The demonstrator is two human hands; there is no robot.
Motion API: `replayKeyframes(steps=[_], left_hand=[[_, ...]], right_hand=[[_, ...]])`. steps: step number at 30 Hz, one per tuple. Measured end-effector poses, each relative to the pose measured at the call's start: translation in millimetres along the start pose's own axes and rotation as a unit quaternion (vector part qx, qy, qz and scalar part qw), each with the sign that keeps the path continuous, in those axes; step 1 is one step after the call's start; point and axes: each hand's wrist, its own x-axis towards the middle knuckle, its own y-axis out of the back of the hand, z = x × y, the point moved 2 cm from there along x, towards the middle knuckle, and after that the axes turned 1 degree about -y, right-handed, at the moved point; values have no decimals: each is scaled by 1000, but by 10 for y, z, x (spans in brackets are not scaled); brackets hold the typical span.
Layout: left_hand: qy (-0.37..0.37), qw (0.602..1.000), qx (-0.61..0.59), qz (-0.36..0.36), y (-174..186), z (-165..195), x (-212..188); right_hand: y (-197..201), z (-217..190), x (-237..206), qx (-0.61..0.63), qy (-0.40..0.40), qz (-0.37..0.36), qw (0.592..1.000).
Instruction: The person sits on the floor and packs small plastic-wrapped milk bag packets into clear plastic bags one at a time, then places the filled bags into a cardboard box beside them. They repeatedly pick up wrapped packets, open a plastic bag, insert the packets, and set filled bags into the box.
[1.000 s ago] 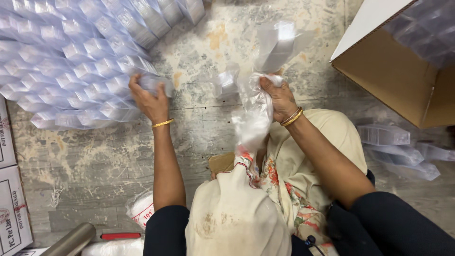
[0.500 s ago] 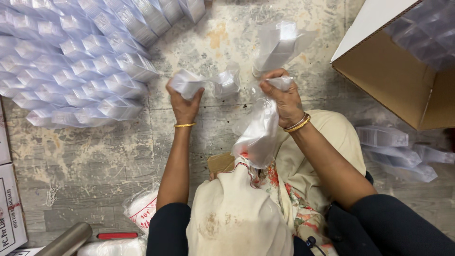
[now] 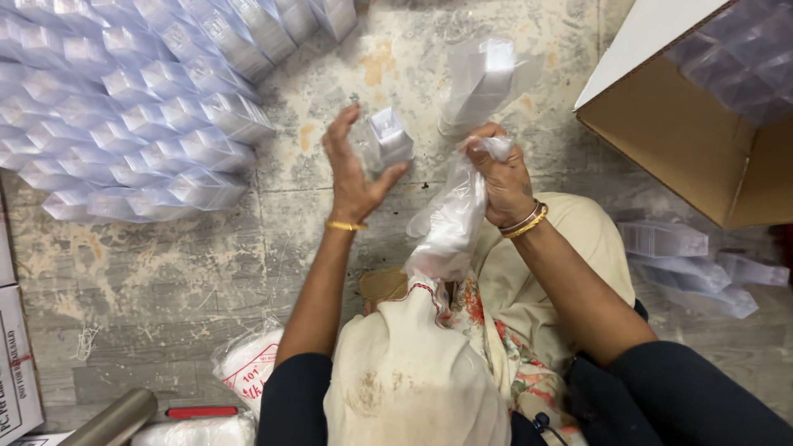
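I am looking straight down at my own two hands above a worn, stained concrete floor [image 3: 206, 264]. My left hand [image 3: 353, 169] is raised with the palm turned inward and the fingers spread wide; its grip is open, with the thumb and fingertips just touching a small clear plastic box [image 3: 388, 140] that sits tilted between thumb and fingers. A thin gold bangle [image 3: 345, 225] circles that wrist. My right hand [image 3: 502, 177] is closed tight around the gathered top of a clear plastic bag [image 3: 453, 219], which hangs down from the fist to my lap. Bangles [image 3: 527, 223] ring the right wrist too. Just above the right hand, a second clear plastic piece [image 3: 483, 83], folded and see-through, stands beyond my fingers; I cannot tell whether it touches them.

To the upper left, a large stack of identical clear plastic boxes [image 3: 132, 116] lies on the floor in neat overlapping rows. At the upper right stands an open brown cardboard carton [image 3: 702, 157] with more clear boxes inside. A few flattened clear boxes [image 3: 669, 239] lie on the floor to the right of my arm. Near the bottom left are a white printed bag [image 3: 248, 363], a metal tube [image 3: 116, 417] and a red marker [image 3: 200, 410].
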Motion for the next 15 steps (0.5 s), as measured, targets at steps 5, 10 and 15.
replayKeyframes(steps=[5,10,15], left_hand=[[-9,1000,-4,-3,-34,543,-131],[148,866,-472,-70,-175,828,-218],[210,887,-408,-40,-43,972,-182]], right_hand=[[-160,83,-91,-167,61,-91,980],[-163,95,-53,-120,-14,-64,991],[-82,18,-18,-40,-72,-5,997]])
